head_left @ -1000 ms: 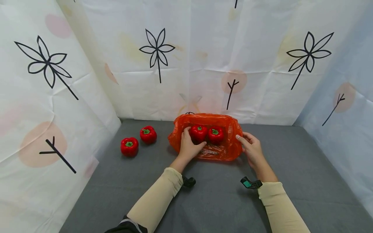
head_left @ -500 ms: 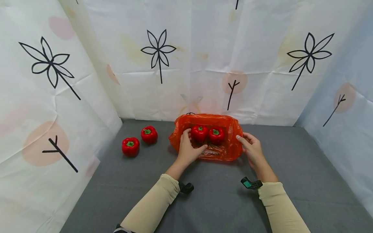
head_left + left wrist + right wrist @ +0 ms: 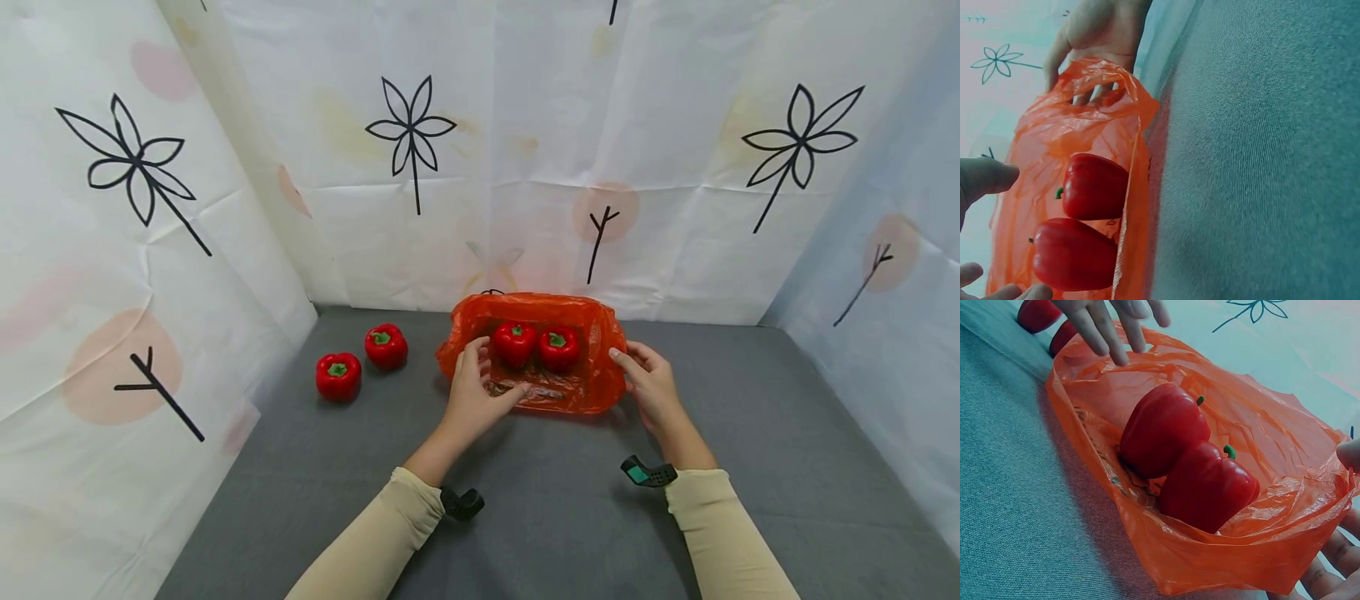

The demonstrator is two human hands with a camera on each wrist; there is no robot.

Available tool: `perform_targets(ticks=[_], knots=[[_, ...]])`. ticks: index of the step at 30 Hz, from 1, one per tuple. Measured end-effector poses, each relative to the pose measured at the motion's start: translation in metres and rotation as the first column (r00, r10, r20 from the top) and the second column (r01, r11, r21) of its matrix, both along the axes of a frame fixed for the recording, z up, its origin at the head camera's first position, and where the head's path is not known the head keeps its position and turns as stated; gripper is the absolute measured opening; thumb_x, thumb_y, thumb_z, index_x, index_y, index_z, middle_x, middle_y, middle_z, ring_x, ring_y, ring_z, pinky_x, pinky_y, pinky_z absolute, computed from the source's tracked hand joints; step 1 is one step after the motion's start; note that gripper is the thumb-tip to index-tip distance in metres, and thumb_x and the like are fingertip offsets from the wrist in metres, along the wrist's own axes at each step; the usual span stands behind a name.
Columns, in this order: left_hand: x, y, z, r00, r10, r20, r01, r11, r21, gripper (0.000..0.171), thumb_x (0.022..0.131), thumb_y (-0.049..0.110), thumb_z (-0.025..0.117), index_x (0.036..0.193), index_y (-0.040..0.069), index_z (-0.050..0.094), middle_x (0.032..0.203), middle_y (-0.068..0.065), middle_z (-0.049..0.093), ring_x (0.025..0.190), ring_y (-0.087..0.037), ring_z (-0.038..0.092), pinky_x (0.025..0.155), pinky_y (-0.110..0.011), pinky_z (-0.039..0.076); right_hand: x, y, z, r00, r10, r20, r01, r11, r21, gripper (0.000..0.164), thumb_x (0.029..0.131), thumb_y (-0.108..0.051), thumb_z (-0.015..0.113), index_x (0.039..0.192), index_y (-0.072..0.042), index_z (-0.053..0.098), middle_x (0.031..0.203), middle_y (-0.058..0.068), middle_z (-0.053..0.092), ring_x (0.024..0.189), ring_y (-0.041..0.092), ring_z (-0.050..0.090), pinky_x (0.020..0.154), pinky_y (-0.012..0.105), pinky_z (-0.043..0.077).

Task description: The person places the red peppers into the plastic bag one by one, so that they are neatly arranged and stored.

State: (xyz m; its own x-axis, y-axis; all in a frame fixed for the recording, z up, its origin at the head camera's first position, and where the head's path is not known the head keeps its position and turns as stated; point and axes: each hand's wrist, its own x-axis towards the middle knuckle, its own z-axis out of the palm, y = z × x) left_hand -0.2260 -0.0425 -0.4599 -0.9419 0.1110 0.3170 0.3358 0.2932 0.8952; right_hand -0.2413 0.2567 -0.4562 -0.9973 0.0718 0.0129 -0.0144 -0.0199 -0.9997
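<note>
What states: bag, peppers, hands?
Orange plastic bag: mouth open, loaded
Inner left blocky red bell pepper: bagged, stem on
Inner right red bell pepper: bagged, stem on
Outer rear red bell pepper: loose, stem on
Outer front red bell pepper: loose, stem on
Left hand: fingers spread, holding nothing
Right hand: fingers gripping bag's right edge

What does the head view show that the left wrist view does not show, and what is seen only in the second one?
Only the head view: the nearer loose pepper and the farther loose pepper, both outside the orange bag; also the left sleeve and the right sleeve.

Only the left wrist view: the palm side of the right hand, at the bag's edge.

Both: the bag with a red pepper and a second red pepper inside, the grey cloth, the right hand, and parts of the left hand.
</note>
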Motion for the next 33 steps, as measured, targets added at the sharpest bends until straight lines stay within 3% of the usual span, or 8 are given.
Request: perform_targets(ticks=[5, 13, 19, 33], knots=[[0.011, -0.01, 0.007, 0.999, 0.033, -0.003, -0.033, 0.999, -0.004, 0.09, 0.084, 0.025, 0.092, 0.155, 0.015, 0.039, 0.154, -0.012, 0.044, 0.133, -0.034, 0.056, 0.114, -0.056, 0.051, -0.001, 0.0, 0.0, 1.0, 0.004, 0.006, -0.004, 1.0, -0.008, 0.039, 0.104, -0.033, 0.07, 0.133, -0.008, 0.062, 0.105, -0.014, 0.069, 0.097, 0.005, 0.067, 0.08, 0.019, 0.062], [0.024, -0.032, 0.008, 0.999, 0.046, -0.006, -0.046, 0.998, -0.051, 0.09, 0.085, 0.031, 0.092, 0.156, 0.016, 0.039, 0.152, -0.01, 0.046, 0.132, -0.033, 0.059, 0.112, -0.052, 0.054, 0.0, -0.001, -0.001, 1.0, 0.003, 0.021, -0.003, 0.999, 0.034, 0.045, 0.104, -0.035, 0.069, 0.136, -0.005, 0.06, 0.106, -0.016, 0.068, 0.098, 0.005, 0.066, 0.08, 0.019, 0.061], [0.027, -0.049, 0.01, 0.999, 0.045, -0.032, -0.046, 0.998, -0.043, 0.09, 0.086, 0.026, 0.091, 0.157, 0.008, 0.039, 0.152, -0.019, 0.046, 0.133, -0.045, 0.058, 0.11, -0.057, 0.054, 0.0, 0.0, -0.001, 1.0, -0.001, 0.025, 0.0, 1.0, 0.022, 0.046, 0.104, -0.036, 0.069, 0.138, -0.005, 0.06, 0.107, -0.016, 0.068, 0.1, 0.005, 0.065, 0.081, 0.019, 0.061], [0.024, -0.08, 0.005, 0.989, 0.107, -0.099, -0.114, 0.992, -0.061, 0.08, 0.087, 0.023, 0.09, 0.152, 0.009, 0.045, 0.145, -0.02, 0.054, 0.128, -0.037, 0.064, 0.105, -0.052, 0.058, 0.001, 0.0, -0.001, 1.0, 0.003, 0.017, -0.003, 1.0, 0.012, 0.044, 0.104, -0.035, 0.07, 0.135, -0.005, 0.061, 0.106, -0.016, 0.069, 0.098, 0.005, 0.066, 0.081, 0.02, 0.061]])
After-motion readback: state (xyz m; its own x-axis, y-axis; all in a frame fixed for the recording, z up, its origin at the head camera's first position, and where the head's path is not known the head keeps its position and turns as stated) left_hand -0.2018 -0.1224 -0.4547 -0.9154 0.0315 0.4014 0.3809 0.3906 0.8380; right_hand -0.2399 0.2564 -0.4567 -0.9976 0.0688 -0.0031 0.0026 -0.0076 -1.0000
